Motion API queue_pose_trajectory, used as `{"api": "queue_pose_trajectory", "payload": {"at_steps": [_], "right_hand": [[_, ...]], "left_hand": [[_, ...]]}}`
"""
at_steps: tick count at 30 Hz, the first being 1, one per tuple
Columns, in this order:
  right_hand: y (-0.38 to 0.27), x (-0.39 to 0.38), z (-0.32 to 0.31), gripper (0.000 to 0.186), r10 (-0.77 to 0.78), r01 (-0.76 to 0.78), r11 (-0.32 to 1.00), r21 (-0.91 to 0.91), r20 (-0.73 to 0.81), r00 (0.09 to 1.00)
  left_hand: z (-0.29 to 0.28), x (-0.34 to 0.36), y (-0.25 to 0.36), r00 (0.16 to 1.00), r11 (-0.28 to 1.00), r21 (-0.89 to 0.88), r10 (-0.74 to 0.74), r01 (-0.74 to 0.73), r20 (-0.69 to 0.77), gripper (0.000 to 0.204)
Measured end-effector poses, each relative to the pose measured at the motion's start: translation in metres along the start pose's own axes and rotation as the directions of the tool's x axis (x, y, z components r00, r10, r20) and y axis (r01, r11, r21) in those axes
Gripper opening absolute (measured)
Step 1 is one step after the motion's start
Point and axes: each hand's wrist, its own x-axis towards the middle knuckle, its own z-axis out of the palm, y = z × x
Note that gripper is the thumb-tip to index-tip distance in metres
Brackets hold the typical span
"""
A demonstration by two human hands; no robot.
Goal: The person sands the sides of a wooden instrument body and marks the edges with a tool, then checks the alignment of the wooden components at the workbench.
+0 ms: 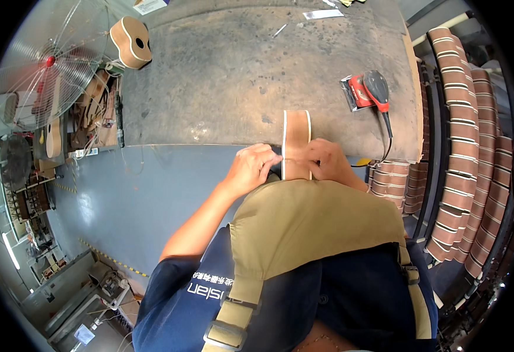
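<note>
A small wooden guitar-like body [297, 141], brown with white edge binding, stands on its side at the near edge of the workbench [221, 76]. My left hand [251, 167] grips its left edge and my right hand [327, 159] holds its right edge. Its lower part is hidden behind my tan apron. A red and black electric sander [367, 91] lies on the bench to the right, its cord running down over the edge.
Another small instrument body [130, 42] lies at the bench's far left corner. A caged fan [48, 61] stands at left. Racks on the right hold several similar bodies [462, 135]. Grey floor [133, 193] lies to the left of me.
</note>
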Motion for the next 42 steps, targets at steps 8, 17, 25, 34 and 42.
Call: {"api": "queue_pose_trajectory", "payload": {"at_steps": [8,17,25,34,42], "right_hand": [[0.002,0.044,-0.023,0.010,-0.195,0.168,0.973,-0.156,-0.184,0.963],[0.006,0.028,0.002,0.015,-0.249,0.194,0.950,-0.245,-0.216,0.944],[-0.027,0.019,-0.037,0.006,0.085,-0.097,0.993,0.064,0.162,0.983],[0.057,0.092,-0.041,0.017,0.276,-0.261,0.959,0.112,-0.158,0.948],[0.067,0.087,-0.042,0.020,0.306,-0.303,0.947,0.108,-0.016,0.952]], "left_hand": [[-0.011,0.043,-0.005,0.983,0.998,0.064,0.008,0.004,-0.185,0.014],[0.019,0.025,-0.021,0.936,0.980,0.158,0.169,-0.124,-0.308,0.033],[-0.029,0.018,0.034,0.980,0.990,-0.106,-0.070,0.090,0.185,0.006],[-0.007,0.161,-0.041,0.979,0.983,-0.019,-0.182,0.184,0.095,0.003],[-0.005,0.163,-0.062,0.918,0.938,-0.181,-0.225,0.295,0.326,0.013]]}}
